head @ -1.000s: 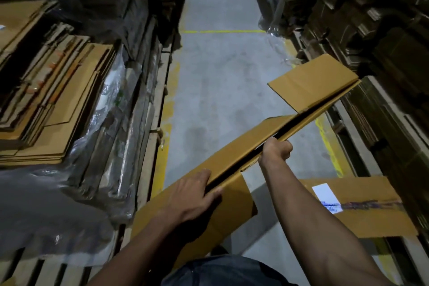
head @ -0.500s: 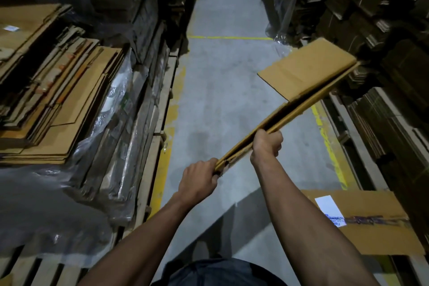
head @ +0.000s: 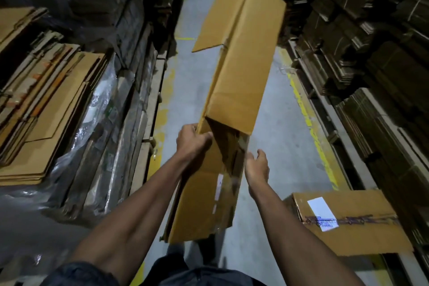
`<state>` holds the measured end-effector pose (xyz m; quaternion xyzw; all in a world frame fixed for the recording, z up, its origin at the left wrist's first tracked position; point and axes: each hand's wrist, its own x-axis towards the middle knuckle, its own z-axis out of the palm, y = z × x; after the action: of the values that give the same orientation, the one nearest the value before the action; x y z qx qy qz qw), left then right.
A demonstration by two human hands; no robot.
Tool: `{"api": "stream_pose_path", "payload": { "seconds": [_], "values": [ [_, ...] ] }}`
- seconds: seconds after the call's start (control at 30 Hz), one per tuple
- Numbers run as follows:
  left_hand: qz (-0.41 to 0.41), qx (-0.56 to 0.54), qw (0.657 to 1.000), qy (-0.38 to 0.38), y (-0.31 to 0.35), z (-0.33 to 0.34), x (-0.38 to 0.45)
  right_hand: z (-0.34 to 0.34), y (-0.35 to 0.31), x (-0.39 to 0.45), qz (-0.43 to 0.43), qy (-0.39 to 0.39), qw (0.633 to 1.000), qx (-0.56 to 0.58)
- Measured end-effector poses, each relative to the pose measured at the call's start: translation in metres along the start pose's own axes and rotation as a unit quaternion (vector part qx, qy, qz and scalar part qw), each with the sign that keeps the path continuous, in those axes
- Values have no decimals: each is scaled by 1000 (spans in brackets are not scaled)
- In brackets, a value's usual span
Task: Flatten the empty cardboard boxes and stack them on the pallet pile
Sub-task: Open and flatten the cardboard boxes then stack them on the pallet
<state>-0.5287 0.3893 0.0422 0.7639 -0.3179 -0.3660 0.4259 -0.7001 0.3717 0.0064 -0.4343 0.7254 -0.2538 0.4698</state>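
A long brown cardboard box (head: 239, 72), collapsed nearly flat, stretches away from me down the aisle, its far flaps spread. My left hand (head: 191, 140) grips its left edge near the middle, fingers curled round the board. To the right of the near end my right hand (head: 257, 165) hovers with relaxed fingers, at most brushing the box's right edge. The pallet pile of flattened boxes (head: 39, 109) lies to my left.
A taped box with a white label (head: 343, 220) sits on the floor at the lower right. Plastic-wrapped stacks (head: 111, 127) line the left, dark cardboard stacks (head: 371, 53) the right. A grey concrete aisle (head: 283, 137) with yellow lines runs ahead.
The box has swung from pointing right to pointing straight ahead, with its broad face turned up. My right hand has let go of its edge. My left hand has shifted its grip.
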Motion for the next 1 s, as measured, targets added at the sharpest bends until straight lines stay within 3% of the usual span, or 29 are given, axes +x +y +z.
{"api": "stream_pose_path", "payload": {
  "seconds": [0.13,0.27,0.4,0.47,0.53,0.7,1.0],
  "values": [
    [-17,-89,996,1,14,-4,44,7,50,12,148,-20,988,24],
    [-45,-173,984,-20,28,-11,93,23,85,37,266,19,949,167],
    [-105,-227,968,-18,39,-18,144,29,31,22,321,16,841,436],
    [-142,-247,958,-24,40,-20,171,37,11,30,301,10,785,541],
    [-174,-255,950,-32,37,-21,195,46,-13,32,272,0,759,591],
    [-251,-232,938,-55,16,-25,239,61,-41,45,265,26,741,617],
    [-313,-224,919,-90,-18,-25,266,74,-58,60,270,82,751,597]
  ]
}}
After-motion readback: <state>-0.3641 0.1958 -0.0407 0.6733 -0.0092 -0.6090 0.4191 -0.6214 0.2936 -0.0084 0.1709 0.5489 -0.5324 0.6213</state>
